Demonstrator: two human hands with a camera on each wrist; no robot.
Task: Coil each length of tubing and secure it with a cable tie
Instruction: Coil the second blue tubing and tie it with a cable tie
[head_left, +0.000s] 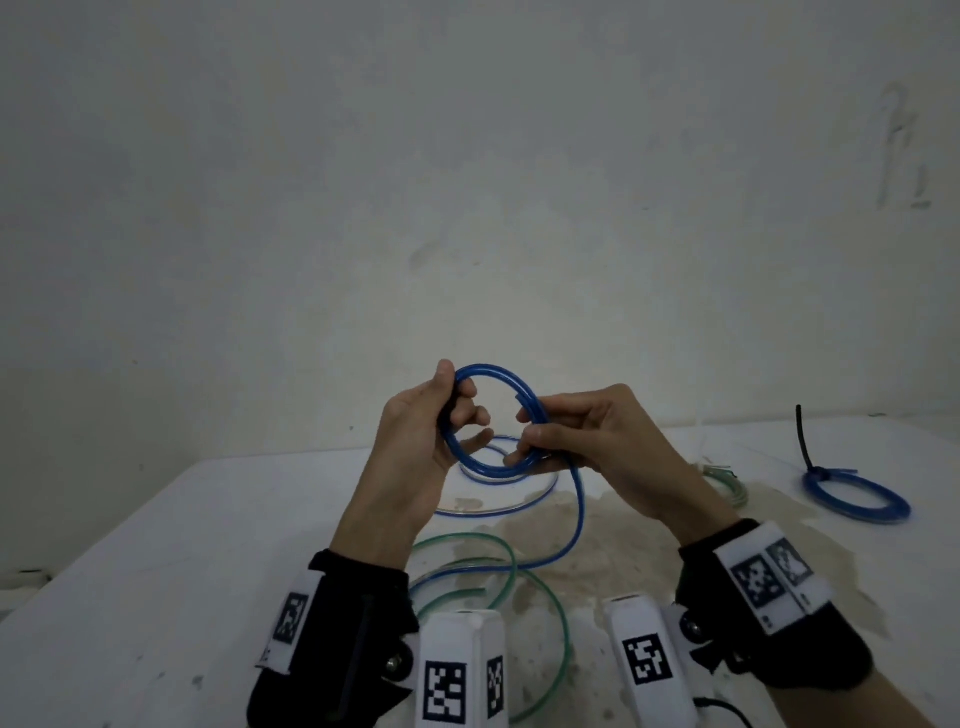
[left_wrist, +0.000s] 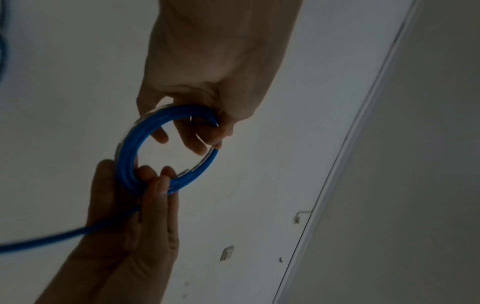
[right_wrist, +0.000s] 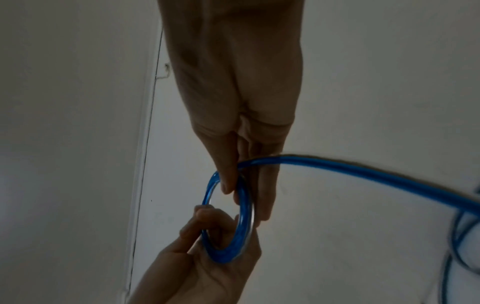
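Observation:
I hold a small coil of blue tubing (head_left: 491, 367) upright above the white table (head_left: 156, 571). My left hand (head_left: 460, 410) grips the coil's left side, thumb outside and fingers through the ring. My right hand (head_left: 530, 436) pinches the right side, where the cut end sticks up. In the left wrist view the coil (left_wrist: 127, 142) shows several turns. The right wrist view shows the coil (right_wrist: 244, 209) between both hands. The uncoiled blue tubing (head_left: 579, 512) hangs from my right hand down to the table.
A finished blue coil (head_left: 852, 517) with a black cable tie (head_left: 804, 441) lies at the far right. Loose green tubing (head_left: 462, 537) curls near my wrists. A clear-and-blue loop (head_left: 488, 513) lies under my hands. A pale green coil (head_left: 737, 493) peeks out behind my right wrist.

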